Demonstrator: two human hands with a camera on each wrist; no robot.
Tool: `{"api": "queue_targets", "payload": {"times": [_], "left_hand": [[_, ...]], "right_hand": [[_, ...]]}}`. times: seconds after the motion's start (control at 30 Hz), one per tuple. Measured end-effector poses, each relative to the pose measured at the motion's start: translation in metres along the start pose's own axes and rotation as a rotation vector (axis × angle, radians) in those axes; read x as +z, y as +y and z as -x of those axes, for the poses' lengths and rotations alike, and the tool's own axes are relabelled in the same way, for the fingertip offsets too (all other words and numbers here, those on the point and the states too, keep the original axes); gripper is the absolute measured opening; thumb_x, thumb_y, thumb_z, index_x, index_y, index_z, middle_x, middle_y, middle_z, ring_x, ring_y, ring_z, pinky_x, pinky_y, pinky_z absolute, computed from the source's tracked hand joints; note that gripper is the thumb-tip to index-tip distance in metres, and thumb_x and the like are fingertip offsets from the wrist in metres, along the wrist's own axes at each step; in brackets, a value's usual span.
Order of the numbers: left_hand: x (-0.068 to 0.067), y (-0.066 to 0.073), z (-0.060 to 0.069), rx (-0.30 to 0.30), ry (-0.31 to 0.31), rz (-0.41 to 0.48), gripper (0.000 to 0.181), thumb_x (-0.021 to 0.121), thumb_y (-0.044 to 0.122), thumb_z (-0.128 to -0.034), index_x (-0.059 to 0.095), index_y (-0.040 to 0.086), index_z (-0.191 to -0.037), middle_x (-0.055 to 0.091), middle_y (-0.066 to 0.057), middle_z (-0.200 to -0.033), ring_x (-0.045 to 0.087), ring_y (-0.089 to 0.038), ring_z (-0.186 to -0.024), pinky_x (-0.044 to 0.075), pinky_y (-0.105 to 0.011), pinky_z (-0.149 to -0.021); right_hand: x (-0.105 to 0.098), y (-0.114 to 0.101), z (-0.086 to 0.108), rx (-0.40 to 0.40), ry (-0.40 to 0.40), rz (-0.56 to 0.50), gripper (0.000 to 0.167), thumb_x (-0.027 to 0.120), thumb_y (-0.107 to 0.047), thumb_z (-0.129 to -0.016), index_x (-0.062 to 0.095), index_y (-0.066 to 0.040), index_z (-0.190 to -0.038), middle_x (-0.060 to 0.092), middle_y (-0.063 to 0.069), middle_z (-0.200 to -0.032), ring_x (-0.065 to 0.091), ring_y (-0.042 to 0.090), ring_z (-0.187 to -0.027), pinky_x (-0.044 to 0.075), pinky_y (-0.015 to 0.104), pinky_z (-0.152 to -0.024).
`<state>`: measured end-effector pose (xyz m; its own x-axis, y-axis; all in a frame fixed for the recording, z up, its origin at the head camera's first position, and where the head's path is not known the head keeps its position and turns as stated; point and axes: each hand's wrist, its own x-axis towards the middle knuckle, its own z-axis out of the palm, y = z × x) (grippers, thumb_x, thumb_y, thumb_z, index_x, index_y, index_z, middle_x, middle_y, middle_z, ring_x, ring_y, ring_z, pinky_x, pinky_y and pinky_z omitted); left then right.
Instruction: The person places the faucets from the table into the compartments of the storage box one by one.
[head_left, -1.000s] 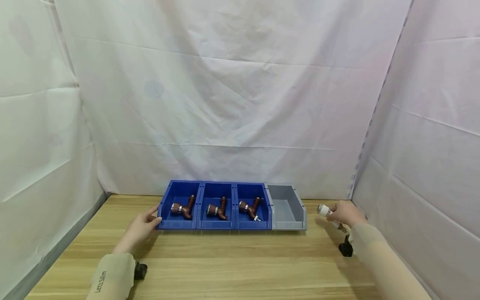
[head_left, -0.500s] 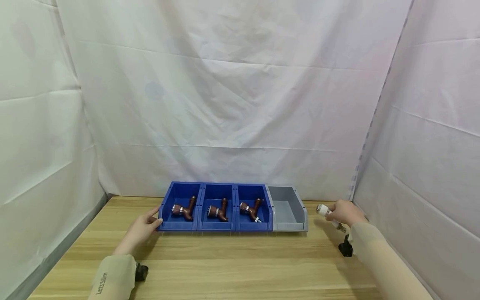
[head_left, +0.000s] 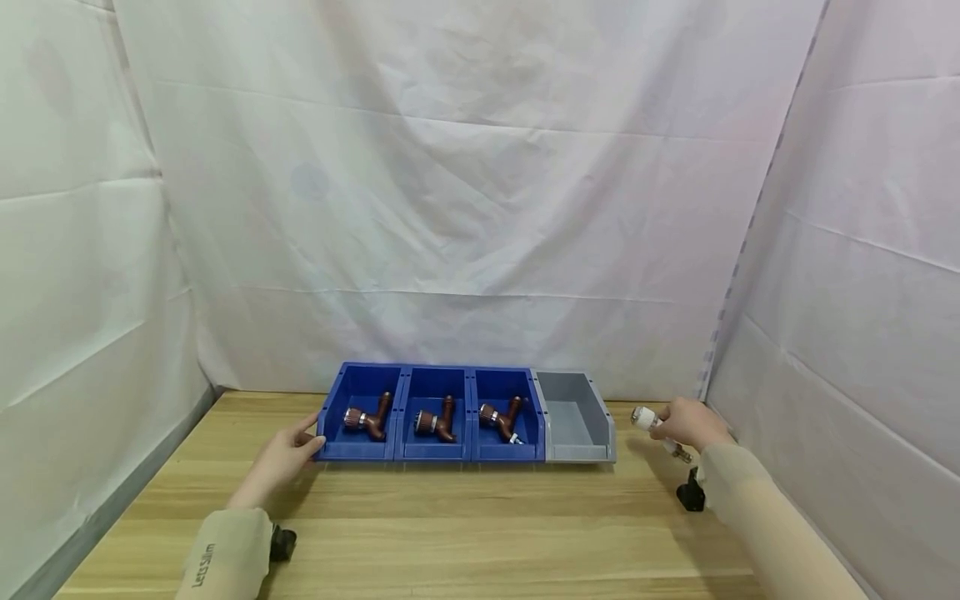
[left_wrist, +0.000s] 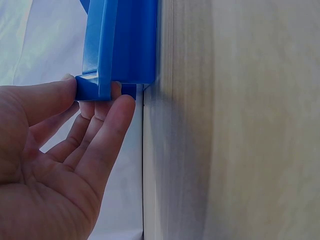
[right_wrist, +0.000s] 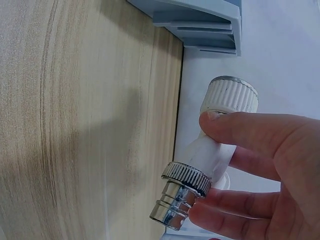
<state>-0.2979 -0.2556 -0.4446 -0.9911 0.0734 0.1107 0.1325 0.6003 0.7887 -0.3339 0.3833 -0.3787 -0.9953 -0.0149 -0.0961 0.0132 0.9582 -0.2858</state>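
Observation:
In the head view my left hand (head_left: 283,458) is at the left side of the leftmost blue bin (head_left: 357,451). The left wrist view shows its thumb and fingers pinching the edge of that blue bin (left_wrist: 132,42). My right hand (head_left: 693,423) holds a white tap (head_left: 645,418), right of the grey bin. Seen from the right wrist, the white tap (right_wrist: 205,154) has a ribbed white knob and a chrome threaded outlet; the thumb and fingers of the right hand (right_wrist: 280,165) grip its body. Three brown taps (head_left: 367,422) lie one each in the blue bins.
Two more blue bins (head_left: 433,452) and a grey bin (head_left: 579,452) continue the row at the back of the wooden table (head_left: 480,533). White cloth (head_left: 480,208) hangs behind and at both sides. A black wrist camera (head_left: 691,492) sits under the right forearm.
Both hands hold almost the same place and grip. The white tap has shifted slightly to the left in the right hand. The bins look essentially unmoved.

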Motion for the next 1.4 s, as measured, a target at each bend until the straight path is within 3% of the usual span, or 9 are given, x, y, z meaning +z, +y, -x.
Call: {"api": "queue_targets", "payload": {"times": [0.27, 0.47, 0.73, 0.97, 1.2, 1.4], "left_hand": [[-0.001, 0.001, 0.000, 0.023, 0.004, -0.003, 0.058, 0.056, 0.012, -0.0990, 0.030, -0.009, -0.146, 0.064, -0.021, -0.098, 0.065, -0.026, -0.077, 0.053, -0.037, -0.066], [0.000, -0.001, 0.001, 0.014, -0.003, 0.009, 0.057, 0.055, 0.011, -0.0992, 0.030, -0.009, -0.147, 0.064, -0.020, -0.099, 0.064, -0.026, -0.080, 0.052, -0.037, -0.066], [0.000, -0.001, 0.001, -0.001, -0.003, 0.020, 0.058, 0.055, 0.012, -0.0995, 0.029, -0.008, -0.148, 0.064, -0.020, -0.100, 0.064, -0.027, -0.080, 0.053, -0.037, -0.066], [0.000, -0.004, 0.000, 0.030, 0.009, 0.006, 0.058, 0.055, 0.013, -0.0990, 0.031, -0.010, -0.146, 0.064, -0.021, -0.096, 0.065, -0.027, -0.075, 0.053, -0.037, -0.064], [-0.001, -0.002, 0.001, 0.003, -0.002, 0.012, 0.058, 0.054, 0.012, -0.0996, 0.029, -0.007, -0.148, 0.063, -0.023, -0.101, 0.066, -0.028, -0.080, 0.054, -0.038, -0.067], [-0.001, 0.000, 0.001, 0.005, -0.008, 0.024, 0.058, 0.054, 0.012, -0.0996, 0.029, -0.008, -0.147, 0.063, -0.022, -0.102, 0.065, -0.027, -0.082, 0.054, -0.039, -0.069]], "right_hand": [[-0.004, -0.004, 0.004, -0.010, 0.016, 0.006, 0.015, 0.073, -0.026, -0.082, 0.073, -0.011, -0.084, 0.067, 0.000, -0.078, 0.056, 0.022, -0.070, 0.045, 0.044, -0.062], [-0.006, -0.005, 0.003, -0.004, 0.028, 0.025, 0.014, 0.072, -0.026, -0.082, 0.068, -0.015, -0.074, 0.064, -0.001, -0.074, 0.051, 0.021, -0.068, 0.040, 0.040, -0.059], [-0.008, -0.004, 0.002, -0.007, 0.023, 0.023, 0.014, 0.070, -0.026, -0.083, 0.068, -0.016, -0.074, 0.063, -0.001, -0.075, 0.051, 0.022, -0.068, 0.039, 0.041, -0.059], [-0.009, -0.005, 0.000, -0.002, 0.018, 0.021, 0.019, 0.070, -0.026, -0.083, 0.066, -0.012, -0.071, 0.061, 0.000, -0.070, 0.050, 0.020, -0.065, 0.038, 0.038, -0.057], [-0.013, -0.006, -0.002, -0.016, 0.028, 0.028, 0.015, 0.072, -0.026, -0.083, 0.074, -0.011, -0.083, 0.069, 0.006, -0.085, 0.056, 0.021, -0.070, 0.044, 0.041, -0.059], [-0.014, -0.003, -0.004, -0.007, 0.023, 0.037, 0.032, 0.074, -0.031, -0.081, 0.075, -0.006, -0.102, 0.066, 0.020, -0.112, 0.063, 0.028, -0.083, 0.048, 0.047, -0.063]]}}
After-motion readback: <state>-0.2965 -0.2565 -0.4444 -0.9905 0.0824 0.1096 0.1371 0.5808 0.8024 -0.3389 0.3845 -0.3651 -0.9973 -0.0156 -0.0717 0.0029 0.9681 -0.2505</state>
